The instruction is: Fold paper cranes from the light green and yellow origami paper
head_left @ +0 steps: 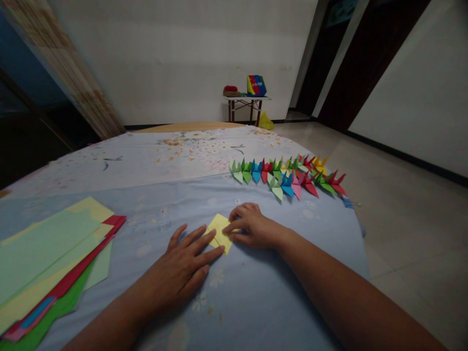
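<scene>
A small folded piece of yellow paper lies on the blue flowered cloth between my hands, with a crease or layer edge across it. My left hand rests flat with fingers spread, its fingertips pressing on the paper's left and lower side. From the right, my right hand touches the paper with bent fingers, the index fingertip on its surface. Whether the right fingers pinch an edge is hidden. Beyond my right hand stand rows of folded paper cranes in green, blue, red, pink and yellow.
Coloured paper sheets lie in an uneven stack at the left. The round table has a white floral cloth on its far part. Against the wall is a small stand holding a colourful box. A yellow bag sits on the floor.
</scene>
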Demonstrator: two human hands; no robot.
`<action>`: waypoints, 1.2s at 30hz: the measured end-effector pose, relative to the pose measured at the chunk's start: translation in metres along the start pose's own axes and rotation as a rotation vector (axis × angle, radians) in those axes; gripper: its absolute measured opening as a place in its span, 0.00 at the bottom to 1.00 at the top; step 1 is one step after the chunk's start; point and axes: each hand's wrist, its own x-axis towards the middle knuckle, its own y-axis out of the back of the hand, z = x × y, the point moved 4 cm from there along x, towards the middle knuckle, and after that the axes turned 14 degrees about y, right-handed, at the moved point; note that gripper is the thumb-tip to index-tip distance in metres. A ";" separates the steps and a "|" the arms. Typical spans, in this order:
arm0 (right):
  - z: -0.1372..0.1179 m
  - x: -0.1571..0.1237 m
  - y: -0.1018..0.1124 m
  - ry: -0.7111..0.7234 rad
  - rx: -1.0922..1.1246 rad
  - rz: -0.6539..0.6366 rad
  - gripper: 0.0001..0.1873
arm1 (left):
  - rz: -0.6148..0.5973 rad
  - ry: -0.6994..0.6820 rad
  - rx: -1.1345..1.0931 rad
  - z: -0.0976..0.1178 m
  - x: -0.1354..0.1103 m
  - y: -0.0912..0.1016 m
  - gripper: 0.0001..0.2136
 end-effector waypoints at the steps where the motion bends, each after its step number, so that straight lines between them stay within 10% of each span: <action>1: 0.000 0.000 0.000 0.001 -0.001 -0.003 0.11 | 0.002 0.000 0.002 0.001 0.000 0.000 0.21; 36: 0.002 0.000 -0.007 0.020 -0.037 0.056 0.09 | 0.094 -0.002 -0.167 0.008 -0.003 0.008 0.30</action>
